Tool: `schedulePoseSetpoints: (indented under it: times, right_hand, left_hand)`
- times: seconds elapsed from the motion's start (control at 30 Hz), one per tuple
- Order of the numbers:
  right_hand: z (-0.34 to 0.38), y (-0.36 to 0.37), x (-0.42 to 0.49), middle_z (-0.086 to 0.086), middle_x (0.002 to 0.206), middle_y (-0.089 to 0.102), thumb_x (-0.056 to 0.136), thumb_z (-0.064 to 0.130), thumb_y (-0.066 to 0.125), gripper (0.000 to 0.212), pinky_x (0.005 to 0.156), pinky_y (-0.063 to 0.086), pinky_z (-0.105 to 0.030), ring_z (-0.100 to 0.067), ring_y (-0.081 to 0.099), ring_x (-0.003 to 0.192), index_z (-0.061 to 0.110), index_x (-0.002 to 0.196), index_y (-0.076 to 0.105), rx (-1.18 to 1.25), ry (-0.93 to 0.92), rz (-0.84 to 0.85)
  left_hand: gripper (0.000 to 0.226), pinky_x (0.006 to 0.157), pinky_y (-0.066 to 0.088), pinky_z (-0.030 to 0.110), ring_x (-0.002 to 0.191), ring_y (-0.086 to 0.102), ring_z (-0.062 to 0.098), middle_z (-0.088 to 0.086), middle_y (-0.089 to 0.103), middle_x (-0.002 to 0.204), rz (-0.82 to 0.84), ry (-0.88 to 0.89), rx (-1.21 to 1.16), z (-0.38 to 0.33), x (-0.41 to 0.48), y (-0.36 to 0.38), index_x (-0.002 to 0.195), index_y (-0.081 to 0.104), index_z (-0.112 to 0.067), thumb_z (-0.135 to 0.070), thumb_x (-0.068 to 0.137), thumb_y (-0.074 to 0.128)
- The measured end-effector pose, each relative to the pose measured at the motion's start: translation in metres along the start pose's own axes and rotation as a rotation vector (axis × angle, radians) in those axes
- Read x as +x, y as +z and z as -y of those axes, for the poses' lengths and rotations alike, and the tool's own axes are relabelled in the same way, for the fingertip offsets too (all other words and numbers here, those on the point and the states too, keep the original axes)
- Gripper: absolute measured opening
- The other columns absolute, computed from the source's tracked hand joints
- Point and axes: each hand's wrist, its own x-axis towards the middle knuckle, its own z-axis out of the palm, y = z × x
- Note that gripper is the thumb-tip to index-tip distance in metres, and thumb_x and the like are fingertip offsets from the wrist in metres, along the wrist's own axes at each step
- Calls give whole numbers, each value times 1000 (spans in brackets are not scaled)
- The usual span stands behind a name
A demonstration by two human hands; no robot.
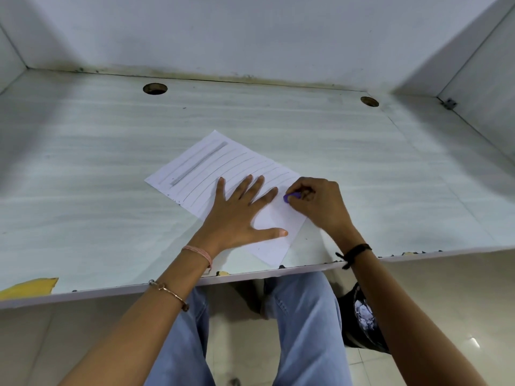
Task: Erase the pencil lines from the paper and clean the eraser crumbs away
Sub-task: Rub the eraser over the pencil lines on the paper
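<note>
Two bare hands work on a white sheet of paper (195,174) that lies at a slant on a pale grey-green table (83,162), near its front edge. Long grey pencil lines (199,162) run across the far part of the sheet. One hand, the left hand (239,215), lies flat on the paper with its fingers spread wide. Its partner, the right hand (317,203), pinches a small purple eraser (291,196) and presses it on the paper's right edge.
</note>
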Motion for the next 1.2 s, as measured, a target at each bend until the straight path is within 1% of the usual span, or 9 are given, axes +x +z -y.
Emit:
schedulePoseSetpoints:
  times: [0.1, 0.23, 0.37, 0.5, 0.67, 0.8, 0.93, 1.07, 1.2]
  right_hand:
    - [7, 7, -11, -2, 72, 69, 71, 0, 72, 12, 59, 40, -8, -3, 55, 61, 9, 78, 74, -39, -55, 128]
    - [-5, -7, 1, -1, 73, 69, 73, 1, 72, 13, 60, 43, -12, -7, 57, 61, 12, 77, 73, -17, 11, -29]
    - [6, 6, -13, -2, 73, 69, 72, 1, 71, 12, 60, 41, -9, -3, 55, 60, 11, 78, 74, -50, -50, 141]
    - [-4, -4, 1, -1, 73, 70, 74, 1, 71, 11, 59, 42, -9, -4, 55, 60, 11, 77, 74, -4, 9, -24]
    - [7, 5, -12, 3, 67, 65, 73, 3, 71, 9, 57, 37, -7, -1, 53, 57, 10, 78, 74, -55, -58, 168]
    - [-5, -6, 1, -1, 70, 68, 74, 1, 71, 11, 59, 42, -11, -2, 54, 57, 11, 76, 73, 20, 17, -45]
    - [8, 7, -15, 4, 69, 66, 74, 3, 72, 10, 59, 39, -6, 0, 54, 59, 11, 79, 74, -31, -62, 164]
    - [-8, -7, 3, 8, 65, 65, 75, 1, 71, 11, 57, 38, -6, 3, 54, 55, 10, 78, 74, 1, 26, -65]
    - [8, 10, -13, 4, 71, 67, 73, 2, 71, 11, 60, 39, -7, 0, 56, 61, 11, 80, 74, -42, -77, 127]
  left_hand:
    - [101, 113, -14, 63, 148, -22, 12, -9, -20, 162, 10, 2, 3, 0, 1, 0, 152, -12, -45, -94, 66, 9]
    - [101, 113, -14, 63, 148, -22, 13, -8, -20, 162, -1, 8, 15, 0, 1, 1, 151, -12, -45, -94, 65, 7]
    - [97, 113, -14, 63, 148, -21, 12, -9, -20, 162, 6, -1, 2, -1, 1, 0, 151, -10, -45, -92, 70, 16]
    - [98, 113, -14, 63, 148, -21, 13, -8, -20, 162, -1, 5, 14, 0, 0, 0, 151, -11, -45, -92, 68, 12]
    - [98, 113, -15, 63, 148, -21, 11, -10, -19, 162, 17, -6, -10, -1, 0, -1, 151, -10, -47, -93, 69, 16]
    - [97, 113, -13, 64, 148, -20, 12, -9, -19, 162, 2, 4, -4, 0, -1, -1, 152, -10, -46, -92, 70, 16]
    - [95, 113, -13, 64, 148, -20, 12, -10, -19, 162, 14, -6, 13, -1, 0, -1, 151, -11, -46, -91, 72, 19]
    - [97, 114, -13, 64, 148, -20, 13, -9, -20, 162, 0, 9, 26, 0, 0, 0, 151, -12, -45, -93, 71, 14]
    - [96, 113, -13, 63, 148, -21, 12, -10, -20, 162, 17, -9, 1, -1, -1, -2, 152, -11, -46, -91, 73, 20]
